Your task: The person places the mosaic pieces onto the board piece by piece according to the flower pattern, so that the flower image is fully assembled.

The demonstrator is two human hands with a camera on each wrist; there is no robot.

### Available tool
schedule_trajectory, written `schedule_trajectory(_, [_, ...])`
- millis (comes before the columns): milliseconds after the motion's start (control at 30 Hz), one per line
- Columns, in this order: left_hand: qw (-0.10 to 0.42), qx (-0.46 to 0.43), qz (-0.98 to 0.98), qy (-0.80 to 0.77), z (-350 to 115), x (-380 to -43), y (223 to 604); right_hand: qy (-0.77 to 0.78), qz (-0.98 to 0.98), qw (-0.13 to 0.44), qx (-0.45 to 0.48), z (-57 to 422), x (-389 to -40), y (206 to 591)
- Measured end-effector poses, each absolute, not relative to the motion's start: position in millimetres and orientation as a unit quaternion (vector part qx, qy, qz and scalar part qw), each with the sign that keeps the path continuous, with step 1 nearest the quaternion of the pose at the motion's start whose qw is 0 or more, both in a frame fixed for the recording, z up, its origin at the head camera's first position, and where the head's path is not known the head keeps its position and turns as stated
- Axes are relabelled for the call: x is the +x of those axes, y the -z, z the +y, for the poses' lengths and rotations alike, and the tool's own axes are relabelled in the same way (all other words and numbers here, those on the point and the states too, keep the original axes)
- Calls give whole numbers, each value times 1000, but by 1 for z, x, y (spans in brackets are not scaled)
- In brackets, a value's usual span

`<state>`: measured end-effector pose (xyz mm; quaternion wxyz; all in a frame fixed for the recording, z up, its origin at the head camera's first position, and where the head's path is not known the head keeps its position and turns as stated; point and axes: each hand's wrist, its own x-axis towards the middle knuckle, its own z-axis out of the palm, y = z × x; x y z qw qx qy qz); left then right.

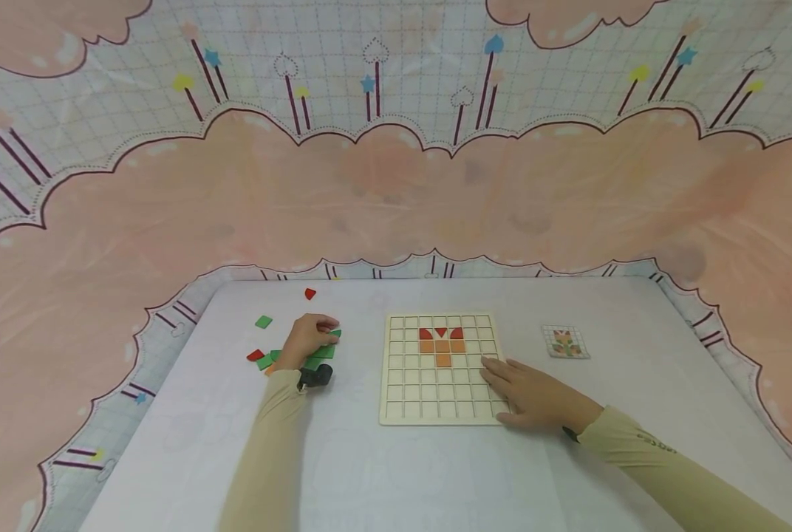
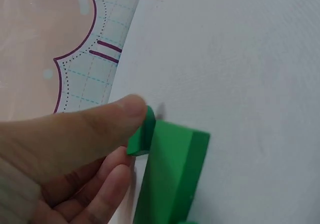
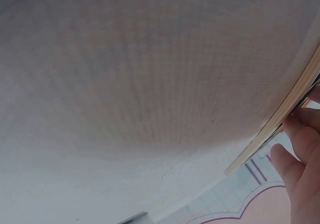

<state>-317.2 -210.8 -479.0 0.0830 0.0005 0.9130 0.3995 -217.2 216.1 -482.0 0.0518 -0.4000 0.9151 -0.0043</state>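
Note:
My left hand (image 1: 308, 339) is over a cluster of loose pieces on the left of the table. In the left wrist view its thumb and fingers pinch a small green block (image 2: 143, 133), right beside a longer green block (image 2: 172, 169). A wooden grid board (image 1: 405, 412) lies in the middle. Set in its upper squares are red pieces (image 1: 456, 334) and orange squares (image 1: 443, 360). My right hand (image 1: 536, 393) rests with its fingers extended over the board's right edge. From the right wrist view, the fingers lie along the board's side (image 3: 272, 123).
A small pattern card (image 1: 565, 342) with a coloured figure on a grid lies right of the board. Apart from the cluster are a red piece (image 1: 310, 293) and a green square (image 1: 264, 322). Another red piece (image 1: 255, 355) lies at the cluster's left. A patterned cloth (image 1: 396, 199) hangs behind.

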Motion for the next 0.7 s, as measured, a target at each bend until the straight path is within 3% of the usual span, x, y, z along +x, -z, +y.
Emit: schedule_trajectory(700, [59, 59, 938, -338, -208, -315, 479, 3, 914, 54, -403, 216, -218, 481])
